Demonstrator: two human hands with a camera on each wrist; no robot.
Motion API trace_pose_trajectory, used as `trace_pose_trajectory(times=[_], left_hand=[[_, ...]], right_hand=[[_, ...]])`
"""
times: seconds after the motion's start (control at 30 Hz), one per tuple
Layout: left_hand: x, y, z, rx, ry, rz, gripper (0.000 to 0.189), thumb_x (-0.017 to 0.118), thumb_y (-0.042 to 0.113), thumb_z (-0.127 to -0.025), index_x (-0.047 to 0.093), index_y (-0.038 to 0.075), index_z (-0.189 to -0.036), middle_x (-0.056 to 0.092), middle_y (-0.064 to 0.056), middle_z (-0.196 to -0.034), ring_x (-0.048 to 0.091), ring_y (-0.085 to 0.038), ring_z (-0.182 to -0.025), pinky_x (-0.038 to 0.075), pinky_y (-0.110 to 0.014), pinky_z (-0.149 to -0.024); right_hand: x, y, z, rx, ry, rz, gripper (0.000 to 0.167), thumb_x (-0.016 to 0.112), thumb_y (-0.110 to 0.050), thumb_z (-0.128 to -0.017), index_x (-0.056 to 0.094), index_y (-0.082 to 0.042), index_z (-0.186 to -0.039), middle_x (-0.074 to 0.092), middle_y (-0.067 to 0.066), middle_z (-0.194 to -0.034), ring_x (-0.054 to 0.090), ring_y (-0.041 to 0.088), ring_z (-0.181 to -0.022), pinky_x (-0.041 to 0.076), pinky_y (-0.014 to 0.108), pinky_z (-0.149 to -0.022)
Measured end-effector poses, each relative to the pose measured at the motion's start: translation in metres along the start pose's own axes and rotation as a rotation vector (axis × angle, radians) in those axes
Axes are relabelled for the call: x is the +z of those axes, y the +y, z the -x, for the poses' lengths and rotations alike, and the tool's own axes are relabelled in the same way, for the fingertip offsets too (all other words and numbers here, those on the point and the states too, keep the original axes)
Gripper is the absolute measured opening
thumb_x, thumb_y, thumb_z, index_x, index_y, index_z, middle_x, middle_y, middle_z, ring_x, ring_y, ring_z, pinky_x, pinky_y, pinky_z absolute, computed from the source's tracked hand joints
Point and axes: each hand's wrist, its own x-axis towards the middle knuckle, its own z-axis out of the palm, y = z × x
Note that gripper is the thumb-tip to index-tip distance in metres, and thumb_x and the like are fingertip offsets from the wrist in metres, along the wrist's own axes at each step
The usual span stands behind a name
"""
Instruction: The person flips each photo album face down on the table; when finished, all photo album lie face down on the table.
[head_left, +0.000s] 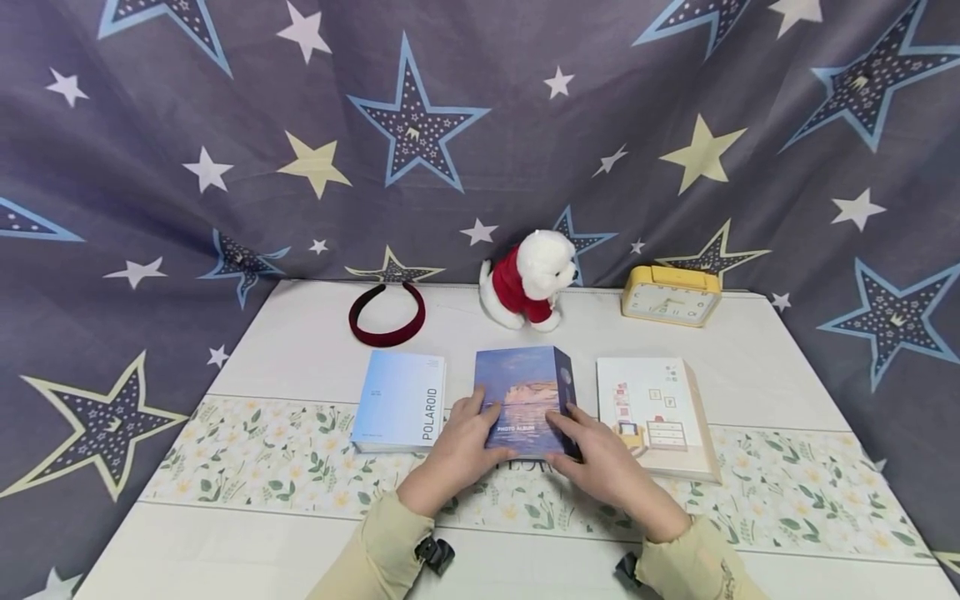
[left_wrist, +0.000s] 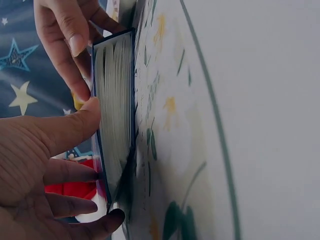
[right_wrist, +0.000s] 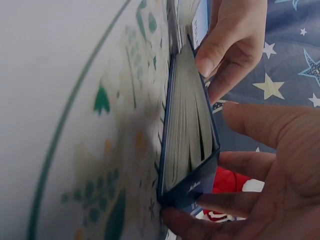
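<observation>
A blue photo album (head_left: 517, 396) with a seaside cliff on its cover lies on the table, its spine to the right. My left hand (head_left: 465, 437) rests at the album's left side, its fingers spread on the cover and edge. In the left wrist view, the left thumb (left_wrist: 82, 120) touches the cover's edge. On the spine side, my right hand (head_left: 596, 454) touches the album with its fingers fairly straight. The right wrist view has the right thumb (right_wrist: 245, 120) just off the cover and the page block (right_wrist: 185, 125) facing the camera.
A light blue Polaroid album (head_left: 401, 400) lies to the left, and a white illustrated album (head_left: 652, 400) to the right. Behind stand a dark red headband (head_left: 386, 337), a white plush dog (head_left: 517, 287) in red, and a yellow clock (head_left: 671, 296). A starry curtain (head_left: 450, 208) backs the table.
</observation>
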Motion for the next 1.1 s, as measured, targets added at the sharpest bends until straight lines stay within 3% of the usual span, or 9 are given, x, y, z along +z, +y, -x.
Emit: trace_pose_trajectory(times=[0.17, 0.37, 0.57, 0.73, 0.93, 1.1], left_hand=[[-0.001, -0.001, 0.002, 0.047, 0.023, -0.031, 0.069, 0.077, 0.037, -0.083, 0.055, -0.001, -0.136, 0.032, -0.029, -0.15, 0.032, -0.044, -0.137, 0.036, -0.052, -0.107], [-0.011, -0.006, 0.007, 0.093, 0.058, -0.005, 0.059, 0.072, 0.03, -0.089, 0.055, 0.0, -0.136, 0.035, -0.026, -0.15, 0.03, -0.045, -0.138, 0.032, -0.055, -0.109], [-0.025, -0.018, 0.013, 0.022, 0.111, 0.007, 0.056, 0.068, 0.03, -0.091, 0.053, 0.007, -0.139, 0.031, -0.021, -0.154, 0.025, -0.045, -0.141, 0.023, -0.058, -0.111], [-0.033, -0.034, 0.017, -0.017, 0.203, -0.05, 0.058, 0.07, 0.028, -0.089, 0.053, 0.005, -0.139, 0.031, -0.025, -0.153, 0.023, -0.048, -0.141, 0.017, -0.061, -0.112], [-0.039, -0.058, 0.023, -0.121, 0.297, -0.179, 0.062, 0.073, 0.027, -0.086, 0.052, 0.001, -0.139, 0.027, -0.033, -0.151, 0.02, -0.055, -0.138, 0.015, -0.073, -0.105], [-0.043, -0.075, 0.028, -0.191, 0.316, -0.199, 0.068, 0.072, 0.024, -0.085, 0.046, -0.005, -0.141, 0.022, -0.038, -0.15, 0.016, -0.057, -0.138, 0.016, -0.074, -0.104]], right_hand=[[0.003, -0.005, -0.001, -0.014, 0.031, -0.001, 0.054, 0.071, -0.027, -0.09, 0.056, -0.008, -0.138, 0.041, 0.029, -0.145, 0.045, 0.049, -0.127, 0.04, 0.062, -0.098], [0.01, -0.014, -0.005, -0.069, 0.107, -0.015, 0.047, 0.073, -0.023, -0.088, 0.062, -0.007, -0.131, 0.045, 0.027, -0.143, 0.045, 0.046, -0.128, 0.04, 0.061, -0.099], [0.018, -0.022, -0.011, -0.094, 0.12, 0.006, 0.043, 0.071, -0.024, -0.089, 0.064, -0.008, -0.129, 0.048, 0.026, -0.141, 0.038, 0.05, -0.132, 0.034, 0.063, -0.103], [0.022, -0.029, -0.014, -0.113, 0.102, 0.0, 0.042, 0.071, -0.024, -0.089, 0.064, -0.008, -0.128, 0.049, 0.026, -0.14, 0.034, 0.05, -0.134, 0.03, 0.063, -0.106], [0.026, -0.037, -0.021, -0.166, 0.044, -0.097, 0.045, 0.069, -0.025, -0.091, 0.061, -0.008, -0.132, 0.048, 0.021, -0.143, 0.04, 0.041, -0.134, 0.037, 0.058, -0.104], [0.03, -0.043, -0.029, -0.173, -0.02, -0.224, 0.05, 0.066, -0.029, -0.093, 0.056, -0.01, -0.138, 0.043, 0.018, -0.148, 0.038, 0.036, -0.137, 0.037, 0.056, -0.105]])
